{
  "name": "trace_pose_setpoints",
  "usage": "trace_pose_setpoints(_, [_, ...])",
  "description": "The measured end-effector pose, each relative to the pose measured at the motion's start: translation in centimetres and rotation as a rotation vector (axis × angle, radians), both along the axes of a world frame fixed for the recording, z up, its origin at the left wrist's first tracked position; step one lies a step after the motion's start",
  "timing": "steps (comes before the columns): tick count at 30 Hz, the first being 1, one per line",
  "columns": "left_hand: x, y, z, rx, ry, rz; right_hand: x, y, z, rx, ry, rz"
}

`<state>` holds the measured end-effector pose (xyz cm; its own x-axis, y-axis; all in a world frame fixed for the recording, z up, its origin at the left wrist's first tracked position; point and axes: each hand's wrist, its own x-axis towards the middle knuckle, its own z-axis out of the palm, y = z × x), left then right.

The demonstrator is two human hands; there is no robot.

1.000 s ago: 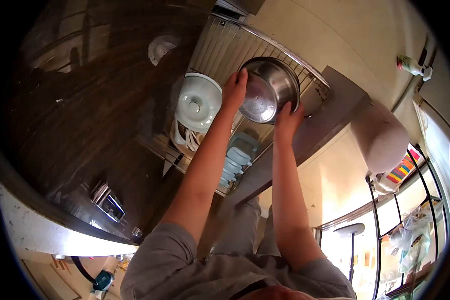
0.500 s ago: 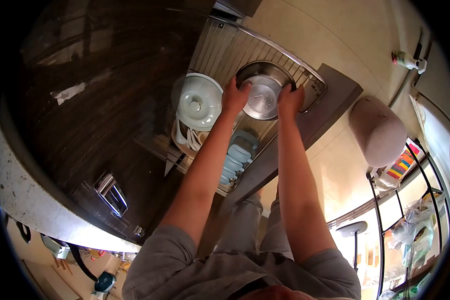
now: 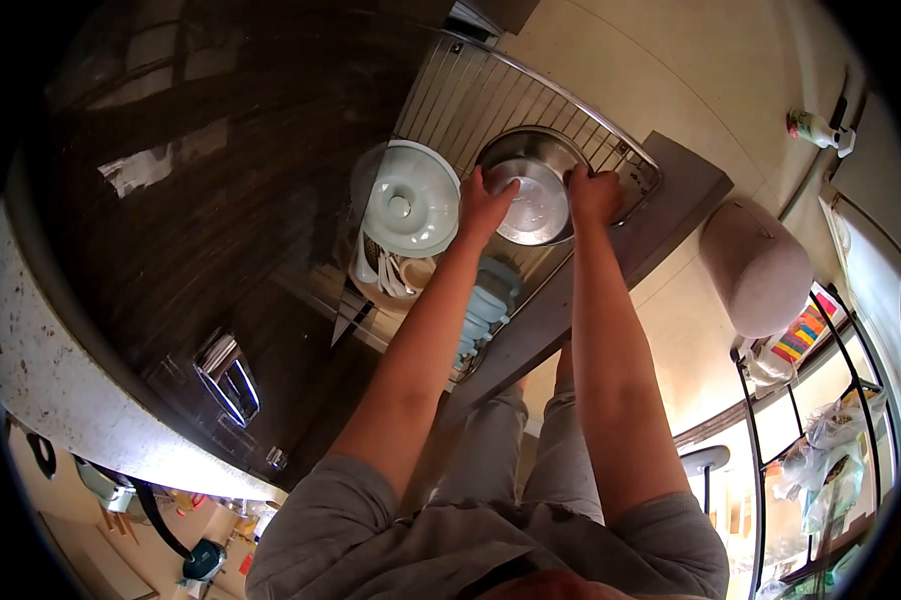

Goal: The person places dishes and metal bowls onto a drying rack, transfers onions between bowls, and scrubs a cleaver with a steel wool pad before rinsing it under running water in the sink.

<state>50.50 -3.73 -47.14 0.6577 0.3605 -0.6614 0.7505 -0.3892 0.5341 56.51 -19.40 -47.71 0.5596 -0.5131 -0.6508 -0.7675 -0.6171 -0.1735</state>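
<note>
A shiny round metal bowl (image 3: 533, 203) sits in the wire basket (image 3: 451, 95) of a pulled-out drawer. My left hand (image 3: 485, 210) grips its left rim, with the thumb over the inside. On the opposite rim my right hand (image 3: 597, 195) is closed, its fingertips partly hidden. Left of the bowl lies a wide pale dish (image 3: 421, 215) with a knob-like centre. White spoons (image 3: 396, 275) rest below that dish. Light blue containers (image 3: 486, 300) stand nearer to me, partly behind my left forearm.
The drawer's grey front panel (image 3: 661, 215) runs diagonally under my right forearm. A dark glossy cabinet surface (image 3: 241, 200) covers the left. On the floor side are a pinkish rounded bin (image 3: 756, 265), a spray bottle (image 3: 816, 130) and a black rack (image 3: 856, 390) with plastic bags.
Both hands have shifted slightly right and nearer to me, with the view moving a little too. The bowl remains between them in the basket.
</note>
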Motion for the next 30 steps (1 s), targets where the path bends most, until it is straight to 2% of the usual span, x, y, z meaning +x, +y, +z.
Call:
trace_pose_setpoints(4, [-0.4, -1.0, 1.3, 0.067, -0.19, 0.049, 0.2, 0.0, 0.2, -0.047, -0.021, 0.036])
trace_pose_setpoints(7, [-0.3, -0.2, 1.2, -0.074, -0.069, 0.046, 0.5, -0.5, 0.3, 0.011, -0.031, 0.07])
trace_pose_setpoints(10, [-0.3, 0.1, 1.2, -0.177, -0.067, 0.093, 0.5, -0.6, 0.6, 0.048, -0.075, 0.093])
trace_pose_setpoints(14, [-0.7, 0.0, 0.1, -0.126, -0.054, 0.107, 0.3, -1.2, 0.7, 0.106, -0.154, 0.168])
trace_pose_setpoints(17, [-1.1, -0.1, -1.0, -0.047, -0.018, 0.075, 0.3, -1.3, 1.2, 0.04, -0.096, 0.296])
trace_pose_setpoints(19, [-0.6, -0.7, -0.1, 0.054, -0.028, 0.034, 0.2, -1.1, 1.7, 0.023, -0.129, 0.305])
trace_pose_setpoints(22, [0.0, -1.8, 2.7, -0.019, 0.011, 0.103, -0.6, -0.8, 1.8, -0.028, -0.217, 0.352])
trace_pose_setpoints(25, [-0.5, -2.9, 4.3, 0.292, 0.124, -0.152, -1.3, -0.9, 2.5, -0.086, -0.352, 0.46])
trace_pose_setpoints(28, [1.6, -3.8, 7.8, 0.46, -0.218, -0.393, -2.3, -0.9, 3.9, -0.047, -0.44, 0.525])
trace_pose_setpoints(30, [3.3, -3.8, 6.9, 0.348, -0.425, -0.553, -2.6, -1.0, 5.1, 0.011, -0.448, 0.533])
